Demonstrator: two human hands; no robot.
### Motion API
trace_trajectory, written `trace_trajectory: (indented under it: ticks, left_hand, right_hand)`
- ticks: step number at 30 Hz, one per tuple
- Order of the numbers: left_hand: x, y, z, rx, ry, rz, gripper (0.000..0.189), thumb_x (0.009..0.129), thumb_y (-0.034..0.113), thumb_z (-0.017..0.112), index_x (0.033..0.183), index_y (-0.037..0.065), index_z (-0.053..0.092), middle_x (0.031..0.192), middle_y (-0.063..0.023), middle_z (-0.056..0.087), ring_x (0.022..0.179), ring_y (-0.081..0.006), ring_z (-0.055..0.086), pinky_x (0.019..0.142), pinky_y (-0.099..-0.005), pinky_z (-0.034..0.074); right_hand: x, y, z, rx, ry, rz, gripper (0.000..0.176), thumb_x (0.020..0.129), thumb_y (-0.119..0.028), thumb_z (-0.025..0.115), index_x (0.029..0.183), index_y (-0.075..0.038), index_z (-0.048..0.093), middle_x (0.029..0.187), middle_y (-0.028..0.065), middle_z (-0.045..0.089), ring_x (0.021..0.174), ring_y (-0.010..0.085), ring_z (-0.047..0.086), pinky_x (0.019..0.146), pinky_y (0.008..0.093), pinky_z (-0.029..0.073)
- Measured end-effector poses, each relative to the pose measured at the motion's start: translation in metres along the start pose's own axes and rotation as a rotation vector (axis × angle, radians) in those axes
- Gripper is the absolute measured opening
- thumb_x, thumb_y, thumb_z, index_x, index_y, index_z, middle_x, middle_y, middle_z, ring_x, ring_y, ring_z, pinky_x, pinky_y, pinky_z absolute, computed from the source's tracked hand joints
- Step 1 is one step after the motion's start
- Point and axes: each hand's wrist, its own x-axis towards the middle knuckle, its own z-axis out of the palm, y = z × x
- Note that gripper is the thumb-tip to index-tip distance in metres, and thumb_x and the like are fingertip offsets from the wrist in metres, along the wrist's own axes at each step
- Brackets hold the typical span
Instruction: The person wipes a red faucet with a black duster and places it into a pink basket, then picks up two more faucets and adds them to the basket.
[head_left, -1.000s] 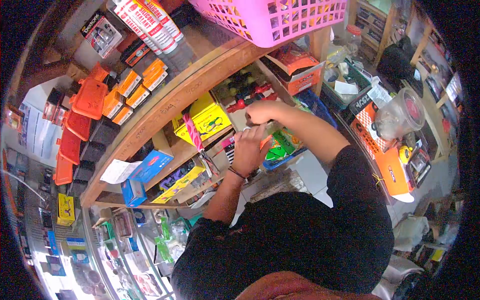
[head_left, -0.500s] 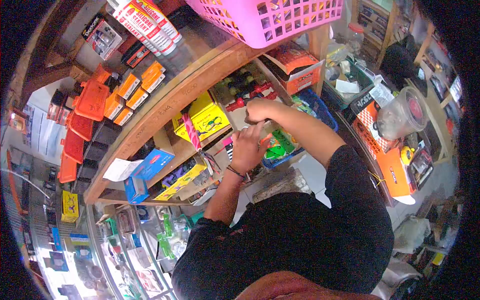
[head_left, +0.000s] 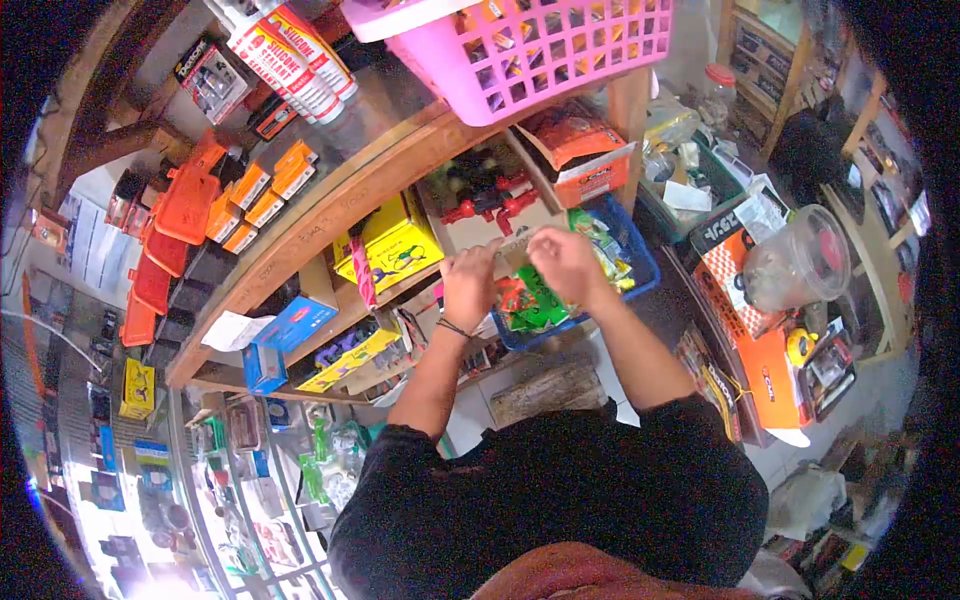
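My left hand (head_left: 468,285), with a dark band at the wrist, has its fingers bent over the front edge of an open cardboard box (head_left: 480,232) on the shelf. Red and black items (head_left: 492,203) lie inside this box. My right hand (head_left: 565,262) is at the box's right front corner, its fingers curled and blurred; whether it holds anything is hidden. Just below and to the right of the hands is a blue basket (head_left: 648,262) with green and red packets (head_left: 535,303). A yellow box (head_left: 398,245) stands to the left.
Above is a pink basket (head_left: 440,70) of small packets, beside silicone sealant tubes (head_left: 290,60). An orange-and-white box (head_left: 592,180) sits right of the cardboard box. Orange boxes (head_left: 775,385) and a clear plastic jar (head_left: 795,265) are at the right. Blue boxes (head_left: 300,325) stand lower left.
My right hand has come out of the box, down and to the right to its front edge. My left hand has shifted slightly left. The view has moved a little, showing more of the blue basket.
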Motion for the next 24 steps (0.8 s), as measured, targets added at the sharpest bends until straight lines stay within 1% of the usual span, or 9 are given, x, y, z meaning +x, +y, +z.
trace_trajectory:
  ticks: [2, 5, 9, 16, 19, 20, 21, 22, 24]
  left_hand:
    - [0.010, -0.001, 0.005, 0.012, 0.015, -0.026, 0.039, 0.070, 0.005, 0.051, 0.108, 0.013, 0.050, 0.082, -0.0051, 0.054, 0.079, -0.0210, 0.050, 0.071, -0.0366, 0.033]
    - [0.021, -0.013, 0.006, -0.058, 0.045, -0.086, 0.035, 0.071, 0.009, 0.053, 0.105, 0.010, 0.051, 0.088, -0.0103, 0.053, 0.086, -0.0265, 0.049, 0.078, -0.0386, 0.033]
    - [0.015, 0.000, -0.003, -0.098, 0.336, -0.131, 0.037, 0.071, 0.010, 0.053, 0.106, 0.002, 0.047, 0.099, -0.0182, 0.049, 0.095, -0.0356, 0.044, 0.084, -0.0431, 0.033]
    - [-0.143, 0.023, -0.012, -0.523, 0.199, -0.016, 0.031, 0.071, 0.007, 0.057, 0.100, 0.001, 0.051, 0.094, -0.0191, 0.055, 0.086, -0.0348, 0.052, 0.075, -0.0412, 0.041]
    - [-0.264, 0.010, 0.007, -0.504, -0.091, -0.267, 0.023, 0.076, 0.018, 0.054, 0.094, 0.005, 0.055, 0.082, -0.0185, 0.055, 0.077, -0.0346, 0.054, 0.069, -0.0419, 0.043]
    - [-0.310, -0.001, 0.009, -0.456, -0.389, -0.299, 0.028, 0.078, 0.029, 0.051, 0.088, 0.003, 0.055, 0.086, -0.0203, 0.055, 0.081, -0.0353, 0.054, 0.070, -0.0427, 0.043]
    - [-0.376, -0.024, 0.038, -0.350, -0.172, -0.017, 0.027, 0.083, 0.024, 0.045, 0.096, 0.003, 0.053, 0.098, -0.0164, 0.053, 0.084, -0.0344, 0.052, 0.068, -0.0427, 0.045]
    - [-0.420, -0.028, 0.047, -0.492, -0.955, -0.605, 0.038, 0.083, 0.034, 0.042, 0.098, 0.001, 0.051, 0.096, -0.0221, 0.054, 0.092, -0.0360, 0.052, 0.079, -0.0423, 0.041]
    - [-0.485, -0.050, 0.068, -0.561, -0.905, -0.592, 0.038, 0.083, 0.034, 0.042, 0.099, 0.001, 0.051, 0.097, -0.0220, 0.054, 0.092, -0.0359, 0.051, 0.079, -0.0422, 0.041]
  right_hand:
    - [-0.002, 0.012, 0.008, -0.063, -0.222, -0.053, 0.022, 0.072, -0.016, 0.055, 0.087, 0.000, 0.057, 0.086, 0.0174, 0.060, 0.079, 0.0302, 0.058, 0.069, 0.0343, 0.046]
    - [0.002, 0.025, 0.032, -0.323, -0.058, -0.368, 0.034, 0.071, -0.014, 0.052, 0.099, 0.004, 0.052, 0.102, 0.0221, 0.053, 0.098, 0.0336, 0.050, 0.085, 0.0362, 0.040]
    - [0.016, 0.024, 0.059, -0.357, -0.134, -0.208, 0.046, 0.069, -0.007, 0.052, 0.112, 0.006, 0.043, 0.115, 0.0231, 0.044, 0.110, 0.0315, 0.041, 0.093, 0.0341, 0.033]
    - [0.059, 0.029, 0.088, -0.568, -0.234, -0.078, 0.052, 0.074, -0.019, 0.050, 0.119, 0.004, 0.038, 0.126, 0.0212, 0.034, 0.120, 0.0273, 0.030, 0.100, 0.0292, 0.023]
    - [0.048, 0.023, 0.087, -0.451, -0.120, -0.108, 0.047, 0.074, -0.023, 0.053, 0.114, 0.000, 0.046, 0.122, 0.0183, 0.040, 0.116, 0.0273, 0.036, 0.096, 0.0305, 0.029]
    - [0.034, 0.025, 0.092, -0.331, -0.011, 0.035, 0.040, 0.073, -0.019, 0.055, 0.109, 0.000, 0.050, 0.118, 0.0179, 0.044, 0.113, 0.0271, 0.040, 0.094, 0.0303, 0.032]
    - [0.010, 0.026, 0.091, -0.351, 0.072, -0.135, 0.036, 0.073, -0.013, 0.055, 0.107, -0.001, 0.051, 0.117, 0.0174, 0.046, 0.110, 0.0278, 0.043, 0.093, 0.0312, 0.034]
    - [-0.012, 0.053, 0.097, -0.338, 0.217, -0.285, 0.035, 0.072, -0.008, 0.055, 0.107, -0.003, 0.052, 0.113, 0.0174, 0.048, 0.106, 0.0291, 0.046, 0.091, 0.0328, 0.035]
    - [-0.080, 0.057, 0.094, -0.425, 0.302, -0.174, 0.028, 0.071, -0.003, 0.053, 0.100, -0.004, 0.056, 0.097, 0.0153, 0.056, 0.093, 0.0285, 0.053, 0.082, 0.0326, 0.041]
